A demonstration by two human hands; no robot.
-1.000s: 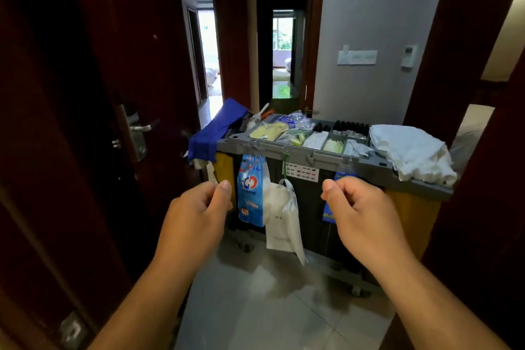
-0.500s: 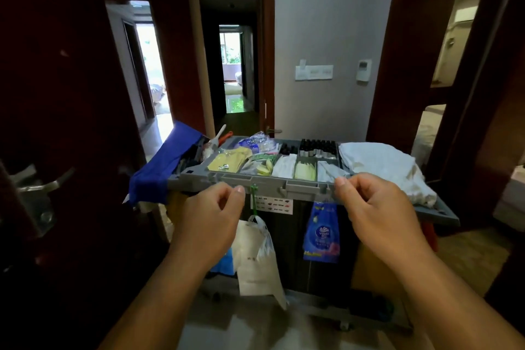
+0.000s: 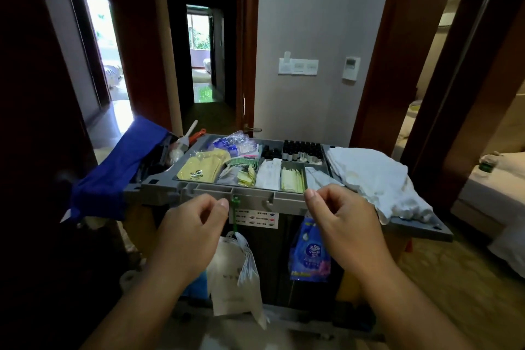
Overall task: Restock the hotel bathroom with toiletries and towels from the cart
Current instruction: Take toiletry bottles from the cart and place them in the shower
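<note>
Grey wall [image 3: 318,8] between dark wooden doorframes [image 3: 377,65], bed [image 3: 494,182] right.

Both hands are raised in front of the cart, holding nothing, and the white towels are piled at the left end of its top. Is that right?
Not quite. The head view shows the white towels piled at the right end of the cart top, not the left. The left hand and right hand are indeed raised before it, holding nothing.
</note>
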